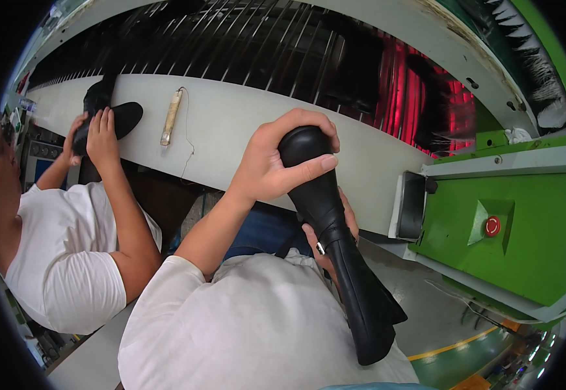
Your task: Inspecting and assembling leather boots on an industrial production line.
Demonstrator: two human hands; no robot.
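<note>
A black ankle boot (368,318) slants between a worker's hands on the near side of a white worktable (237,120), toe aimed toward the tabletop and shaft slanting down before the worker's white shirt (250,325). The left hand (283,156) cups the toe, thumb across the upper; the right hand (350,218), partly hidden, clasps the ankle from beneath, a spread grip that probably keeps the long, flexible shape steady. The boot's smooth, softly shining upper, likely leather or imitation, creases around an ankle strap with a silvery buckle (321,248). At the worktable's left end, a co-worker (68,260) has both hands on another black boot (129,119), its flat, matte sole showing. Between the two, a slender, pale-handled tool (171,120) lies on the worktable, presumably for easy reach, a thin wire or thread (188,140) trailing toward the near edge. Polished metal bars (257,45) line the worktable's far side.
</note>
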